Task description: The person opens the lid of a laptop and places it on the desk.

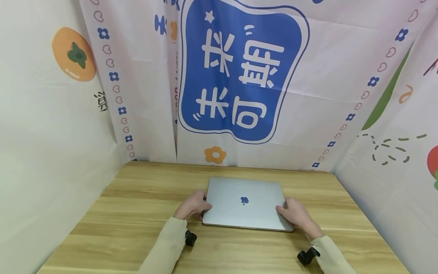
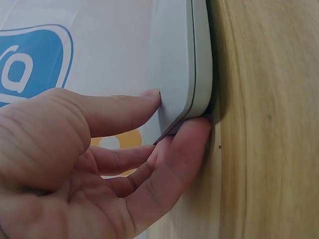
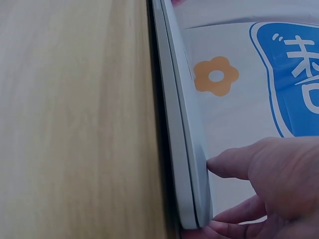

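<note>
A closed silver laptop (image 1: 244,203) with a dark apple logo on its lid lies flat on the wooden table. At its left edge, my left hand (image 1: 195,205) grips it, thumb on the lid and fingers curled at the side and underneath. The left wrist view shows that thumb (image 2: 124,112) over the laptop's corner (image 2: 184,94), with a fingertip below it. My right hand (image 1: 294,213) holds the opposite edge, its thumb also on the lid. In the right wrist view the right fingers (image 3: 241,211) reach around the laptop's side (image 3: 182,149), partly hidden.
The wood-grain table (image 1: 143,228) carries the laptop near its middle. Behind it hangs a white printed cloth (image 1: 328,95) with a blue sign, and similar cloth walls stand left and right. Each sleeve has a small black device (image 1: 190,238) at the wrist.
</note>
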### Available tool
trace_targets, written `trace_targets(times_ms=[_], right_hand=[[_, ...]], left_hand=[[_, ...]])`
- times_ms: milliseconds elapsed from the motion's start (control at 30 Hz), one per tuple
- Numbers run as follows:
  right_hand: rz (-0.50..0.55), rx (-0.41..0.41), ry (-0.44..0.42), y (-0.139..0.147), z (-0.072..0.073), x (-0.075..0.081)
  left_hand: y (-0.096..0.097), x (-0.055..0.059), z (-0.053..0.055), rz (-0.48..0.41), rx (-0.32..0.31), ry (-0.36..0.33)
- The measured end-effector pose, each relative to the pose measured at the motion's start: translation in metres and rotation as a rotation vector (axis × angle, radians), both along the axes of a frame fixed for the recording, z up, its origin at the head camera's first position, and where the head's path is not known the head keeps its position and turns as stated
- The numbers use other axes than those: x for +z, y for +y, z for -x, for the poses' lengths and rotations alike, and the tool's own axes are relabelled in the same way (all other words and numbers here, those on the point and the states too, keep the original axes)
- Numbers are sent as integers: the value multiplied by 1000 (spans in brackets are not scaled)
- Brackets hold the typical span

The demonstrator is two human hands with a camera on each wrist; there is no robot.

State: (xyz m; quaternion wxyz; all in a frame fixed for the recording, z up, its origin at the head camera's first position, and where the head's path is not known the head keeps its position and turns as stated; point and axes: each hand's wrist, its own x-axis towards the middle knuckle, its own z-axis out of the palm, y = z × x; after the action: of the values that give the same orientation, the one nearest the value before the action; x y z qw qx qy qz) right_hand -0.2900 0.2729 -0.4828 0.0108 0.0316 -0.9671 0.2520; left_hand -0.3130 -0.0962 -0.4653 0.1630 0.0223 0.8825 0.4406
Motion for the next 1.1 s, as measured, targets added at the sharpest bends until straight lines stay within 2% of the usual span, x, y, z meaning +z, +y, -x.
trace_targets(times_ms=[367, 833, 1100], right_hand=[[-17, 9, 16, -8, 3, 0], [-9, -5, -36, -19, 1, 2], [-13, -2, -39, -24, 1, 1]], left_hand=[[-7, 2, -2, 0, -6, -2], [-17, 2, -6, 8, 7, -5], [-23, 3, -7, 48, 19, -12]])
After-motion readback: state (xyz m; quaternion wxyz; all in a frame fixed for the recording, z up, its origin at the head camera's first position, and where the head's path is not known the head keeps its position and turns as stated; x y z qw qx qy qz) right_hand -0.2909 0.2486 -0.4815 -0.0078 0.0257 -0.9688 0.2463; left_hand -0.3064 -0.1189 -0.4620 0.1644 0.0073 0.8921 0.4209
